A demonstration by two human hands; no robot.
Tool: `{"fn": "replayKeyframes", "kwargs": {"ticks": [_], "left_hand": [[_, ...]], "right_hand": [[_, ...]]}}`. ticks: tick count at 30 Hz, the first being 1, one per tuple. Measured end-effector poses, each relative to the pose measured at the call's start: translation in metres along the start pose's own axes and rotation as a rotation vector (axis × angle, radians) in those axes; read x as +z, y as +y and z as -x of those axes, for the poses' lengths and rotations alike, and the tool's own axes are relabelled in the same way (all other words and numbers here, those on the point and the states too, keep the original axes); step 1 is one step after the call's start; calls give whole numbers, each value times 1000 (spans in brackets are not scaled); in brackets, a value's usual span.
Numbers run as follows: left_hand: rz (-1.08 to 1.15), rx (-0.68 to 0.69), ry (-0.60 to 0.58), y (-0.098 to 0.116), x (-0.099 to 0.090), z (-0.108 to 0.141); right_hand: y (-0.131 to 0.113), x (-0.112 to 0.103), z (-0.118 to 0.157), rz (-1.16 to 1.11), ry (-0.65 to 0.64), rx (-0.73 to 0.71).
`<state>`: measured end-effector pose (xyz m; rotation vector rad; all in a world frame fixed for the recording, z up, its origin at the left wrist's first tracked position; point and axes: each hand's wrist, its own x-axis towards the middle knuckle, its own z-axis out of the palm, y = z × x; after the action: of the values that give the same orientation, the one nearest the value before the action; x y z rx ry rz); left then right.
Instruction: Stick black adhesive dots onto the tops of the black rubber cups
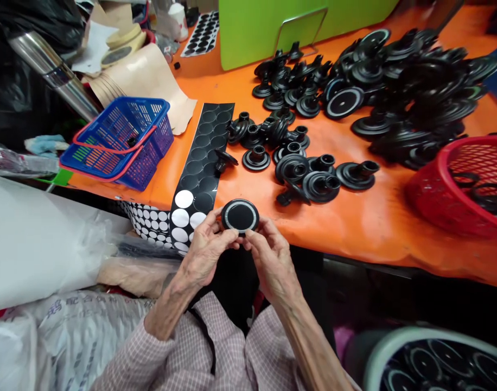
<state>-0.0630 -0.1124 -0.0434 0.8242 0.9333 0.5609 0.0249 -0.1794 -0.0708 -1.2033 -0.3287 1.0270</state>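
An orange-covered table (pixel 354 231) spreads ahead, a green board (pixel 254 35) standing at its far side. Left hand (pixel 205 250) and right hand (pixel 273 258) pinch a round black disc (pixel 240 216) between thumbs and fingers at the table's near edge. From the disc, a black sticker sheet (pixel 205 144) runs toward eleven o'clock, one tipped black part (pixel 225 159) overlapping its right side. The blue basket (pixel 151 160) sits at ten, stemmed parts (pixel 325 184) crowd one to two, a bigger heap (pixel 427 92) lies beyond at two, the red basket (pixel 429 190) near three, and a pale-rimmed tub (pixel 373 358) at four.
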Motion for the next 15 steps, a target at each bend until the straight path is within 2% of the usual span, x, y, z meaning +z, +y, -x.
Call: {"fn": "replayKeyframes", "kwargs": {"ticks": [4,7,8,10,12,15], "left_hand": [[-41,5,-12,0,-3,4],[-125,19,-13,5,-5,3],[-167,29,-27,8,-6,0],[-258,80,-46,17,-8,-8],[-349,170,-55,29,-9,-19],[-512,332,-19,49,-13,-45]], "right_hand": [[-5,3,4,135,23,-58],[-12,-3,3,377,-8,-170],[-15,-8,-1,499,40,-254],[-23,-22,-12,769,240,-453],[-30,-37,-26,993,417,-589],[-36,-51,-46,1141,433,-642]]}}
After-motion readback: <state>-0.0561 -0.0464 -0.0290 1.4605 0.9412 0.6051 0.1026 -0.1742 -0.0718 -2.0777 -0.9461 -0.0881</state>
